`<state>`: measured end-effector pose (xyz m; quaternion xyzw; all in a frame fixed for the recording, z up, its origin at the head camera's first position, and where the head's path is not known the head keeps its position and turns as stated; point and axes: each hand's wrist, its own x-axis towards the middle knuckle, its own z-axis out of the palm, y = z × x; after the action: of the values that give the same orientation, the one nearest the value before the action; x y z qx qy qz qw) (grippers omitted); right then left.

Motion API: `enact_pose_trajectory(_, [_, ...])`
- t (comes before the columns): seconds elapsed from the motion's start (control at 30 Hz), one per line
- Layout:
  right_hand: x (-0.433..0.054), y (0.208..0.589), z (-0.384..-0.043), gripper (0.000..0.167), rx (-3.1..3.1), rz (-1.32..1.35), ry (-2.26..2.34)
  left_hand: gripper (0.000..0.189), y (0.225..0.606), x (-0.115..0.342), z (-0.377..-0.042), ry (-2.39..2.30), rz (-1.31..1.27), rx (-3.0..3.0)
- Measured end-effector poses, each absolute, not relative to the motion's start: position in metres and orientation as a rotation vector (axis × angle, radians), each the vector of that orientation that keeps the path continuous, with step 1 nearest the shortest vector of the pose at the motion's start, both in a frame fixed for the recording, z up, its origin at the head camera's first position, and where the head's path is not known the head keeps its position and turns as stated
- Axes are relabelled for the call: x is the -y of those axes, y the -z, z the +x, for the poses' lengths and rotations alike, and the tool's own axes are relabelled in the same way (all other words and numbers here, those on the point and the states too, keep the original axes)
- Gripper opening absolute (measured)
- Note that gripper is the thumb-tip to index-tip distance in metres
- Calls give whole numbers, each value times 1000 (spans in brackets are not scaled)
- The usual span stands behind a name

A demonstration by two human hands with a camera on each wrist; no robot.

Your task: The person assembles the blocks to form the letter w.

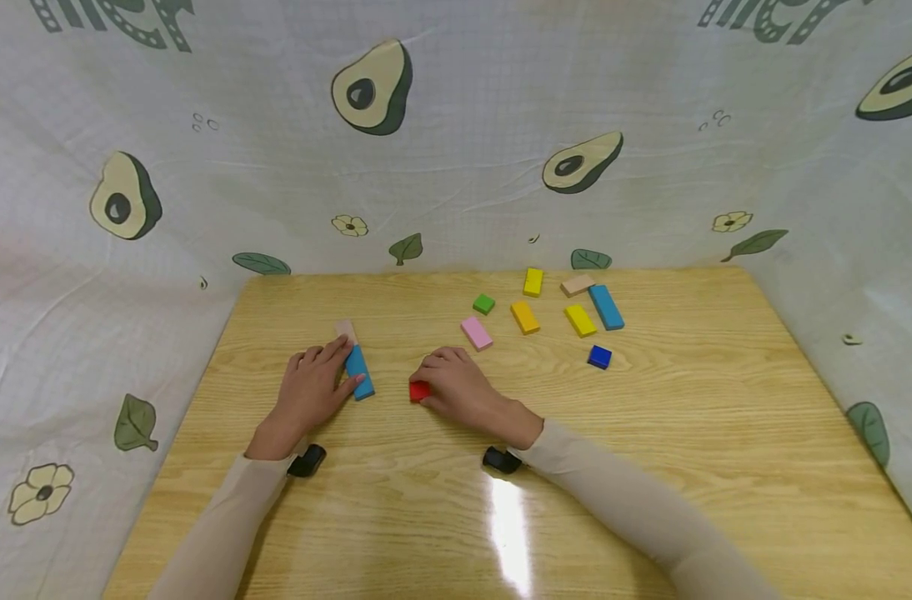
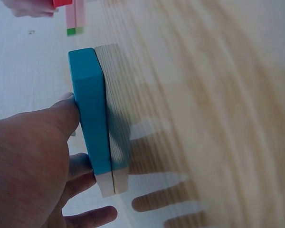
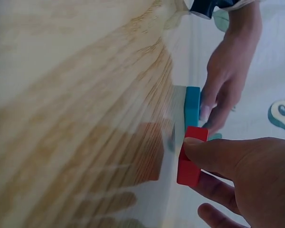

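Observation:
My left hand (image 1: 315,390) rests at a blue block (image 1: 359,373), its thumb at the near end and a fingertip by the join with a beige block (image 1: 347,331). The two blocks lie end to end on the table, and the left wrist view shows the blue block (image 2: 90,114) touching the beige one (image 2: 105,184). To the right of them, my right hand (image 1: 459,387) pinches a small red block (image 1: 419,391) close to the tabletop. In the right wrist view, the thumb lies across the red block (image 3: 189,172); the fingertips behind it are partly hidden.
Farther back on the wooden table (image 1: 689,400) lie a pink block (image 1: 476,332), green block (image 1: 483,304), orange block (image 1: 525,317), yellow blocks (image 1: 533,282), another beige block (image 1: 577,286), a long blue block (image 1: 606,307) and a dark blue block (image 1: 599,357). Patterned cloth hangs behind.

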<state>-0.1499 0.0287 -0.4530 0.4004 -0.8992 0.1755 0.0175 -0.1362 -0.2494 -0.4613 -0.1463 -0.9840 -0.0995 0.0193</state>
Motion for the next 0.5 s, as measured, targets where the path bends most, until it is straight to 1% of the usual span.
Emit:
enact_pose_trajectory(0.3, [-8,452,-149,26,2802,1236,-590,62,459,248,-137,291,-451,3075])
enact_pose_trajectory(0.5, [3,456,-148,26,2802,1244,-541,63,460,249,-137,299,-459,3076])
